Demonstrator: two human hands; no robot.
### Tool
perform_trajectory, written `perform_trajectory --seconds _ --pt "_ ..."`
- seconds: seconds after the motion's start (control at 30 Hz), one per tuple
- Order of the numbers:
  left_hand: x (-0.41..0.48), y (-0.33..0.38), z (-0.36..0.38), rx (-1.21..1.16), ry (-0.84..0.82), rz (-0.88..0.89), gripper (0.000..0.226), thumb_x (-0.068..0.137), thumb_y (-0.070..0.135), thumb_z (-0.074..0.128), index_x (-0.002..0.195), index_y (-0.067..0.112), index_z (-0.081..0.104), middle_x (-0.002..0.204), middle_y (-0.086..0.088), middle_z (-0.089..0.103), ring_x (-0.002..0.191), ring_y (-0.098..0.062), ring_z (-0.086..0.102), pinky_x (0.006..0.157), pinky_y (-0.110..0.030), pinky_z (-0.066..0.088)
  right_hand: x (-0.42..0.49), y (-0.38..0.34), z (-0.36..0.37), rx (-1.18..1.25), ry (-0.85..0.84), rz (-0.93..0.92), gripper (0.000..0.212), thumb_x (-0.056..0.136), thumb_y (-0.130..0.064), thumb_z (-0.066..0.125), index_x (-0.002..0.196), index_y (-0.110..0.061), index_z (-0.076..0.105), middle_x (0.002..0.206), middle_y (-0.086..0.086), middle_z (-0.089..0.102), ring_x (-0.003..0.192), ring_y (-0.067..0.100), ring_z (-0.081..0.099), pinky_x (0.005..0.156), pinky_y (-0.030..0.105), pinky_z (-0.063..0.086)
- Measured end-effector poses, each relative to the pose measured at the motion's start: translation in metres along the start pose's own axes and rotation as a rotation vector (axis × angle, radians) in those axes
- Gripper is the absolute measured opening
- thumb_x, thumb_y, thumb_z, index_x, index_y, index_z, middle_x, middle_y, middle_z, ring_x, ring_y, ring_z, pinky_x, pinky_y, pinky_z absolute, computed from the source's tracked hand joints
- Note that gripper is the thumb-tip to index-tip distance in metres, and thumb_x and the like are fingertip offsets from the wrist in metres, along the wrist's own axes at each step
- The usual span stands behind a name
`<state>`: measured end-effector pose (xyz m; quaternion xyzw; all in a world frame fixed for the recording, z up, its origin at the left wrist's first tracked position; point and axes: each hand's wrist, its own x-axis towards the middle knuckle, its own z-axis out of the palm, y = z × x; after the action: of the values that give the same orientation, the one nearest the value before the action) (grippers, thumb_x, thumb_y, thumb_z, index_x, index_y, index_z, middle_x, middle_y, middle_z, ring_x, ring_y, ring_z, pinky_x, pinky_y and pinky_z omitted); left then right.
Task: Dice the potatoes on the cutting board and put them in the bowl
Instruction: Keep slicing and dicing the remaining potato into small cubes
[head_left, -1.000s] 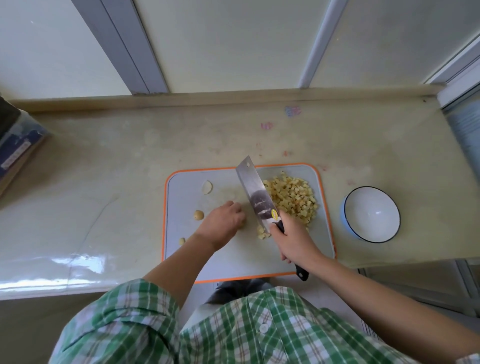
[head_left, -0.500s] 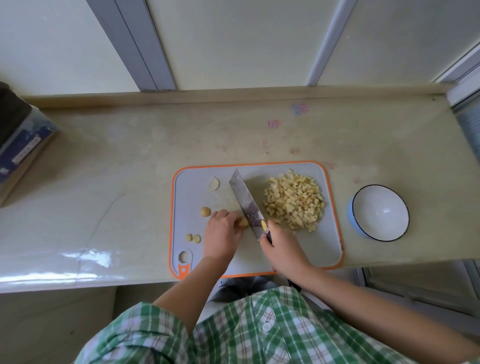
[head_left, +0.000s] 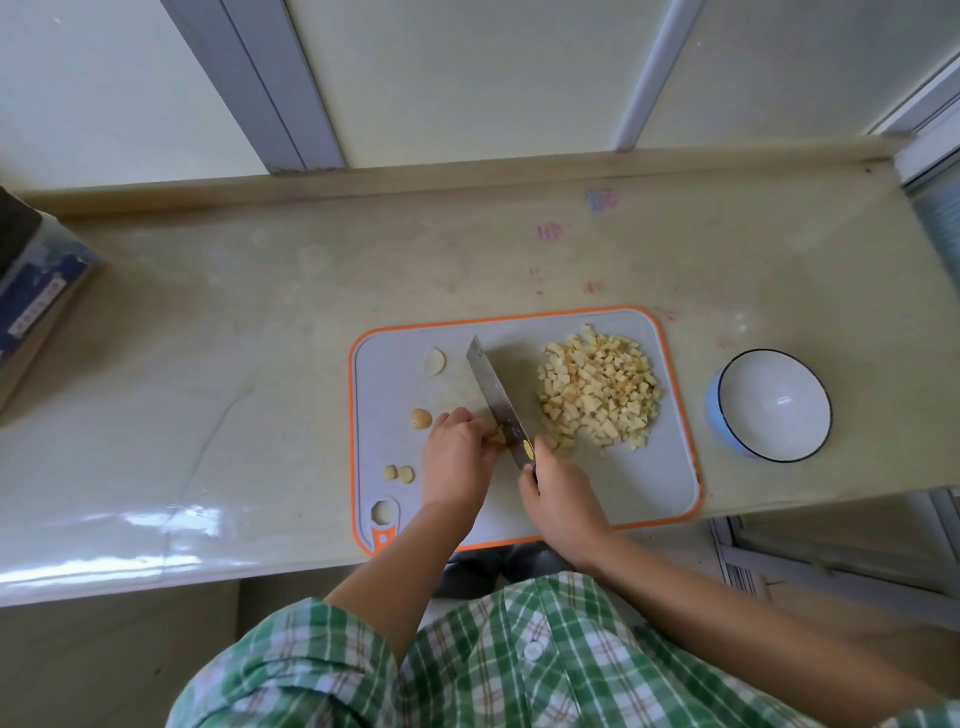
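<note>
The cleaver (head_left: 498, 402) is gripped by its handle in the right hand (head_left: 558, 493), with the blade set against a small potato piece (head_left: 497, 437) held under the curled fingers of the left hand (head_left: 457, 452). Diced potato (head_left: 597, 389) is heaped on the right of the cutting board (head_left: 649, 493). 1 bowl (head_left: 769, 405) is set just beside the board on the counter (head_left: 260, 338).

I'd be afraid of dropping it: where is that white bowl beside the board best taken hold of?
Probably at the rim of the bowl, thumb inside, fingers on the blue outer wall, coming from its right. It stands upright and empty, apart from the cutting board, so the rim is free all round, and that side stays clear of the diced potato.
</note>
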<state>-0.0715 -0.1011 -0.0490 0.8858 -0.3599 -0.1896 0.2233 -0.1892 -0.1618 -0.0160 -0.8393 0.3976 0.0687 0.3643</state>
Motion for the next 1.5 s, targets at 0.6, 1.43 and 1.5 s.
perform_trajectory --seconds 0.6,1.43,1.5 --pt "0.002 -0.006 -0.004 -0.107 -0.026 -0.071 0.006 0.078 0.014 0.067 0.078 0.017 0.073 0.075 -0.002 0.064 0.074 -0.023 0.055 0.065 -0.034 0.043 -0.003 -0.006 0.001 0.014 0.003 -0.002 0.009 0.097 -0.012 0.043 0.092 -0.016 0.036 0.060 -0.005 0.040 0.051 0.006 0.037 0.045 0.021 0.023" --pt "0.005 -0.031 -0.022 -0.129 0.172 -0.114 0.008 0.087 0.012 0.060 0.094 0.013 0.064 0.084 -0.003 0.062 0.080 -0.026 0.057 0.067 -0.037 0.046 0.004 0.009 -0.015 0.338 0.072 0.243 0.005 0.098 -0.013 0.039 0.097 -0.013 0.043 0.062 0.008 0.052 0.036 0.021 0.054 0.033 0.027 0.040" --pt "0.016 -0.033 -0.027 -0.128 0.175 -0.114 0.012 0.085 0.010 0.060 0.096 0.012 0.064 0.087 -0.005 0.061 0.084 -0.028 0.057 0.069 -0.039 0.047 0.008 0.013 -0.026 0.353 0.070 0.253 0.005 0.098 -0.012 0.038 0.100 -0.013 0.043 0.061 0.006 0.051 0.035 0.019 0.052 0.034 0.028 0.040"
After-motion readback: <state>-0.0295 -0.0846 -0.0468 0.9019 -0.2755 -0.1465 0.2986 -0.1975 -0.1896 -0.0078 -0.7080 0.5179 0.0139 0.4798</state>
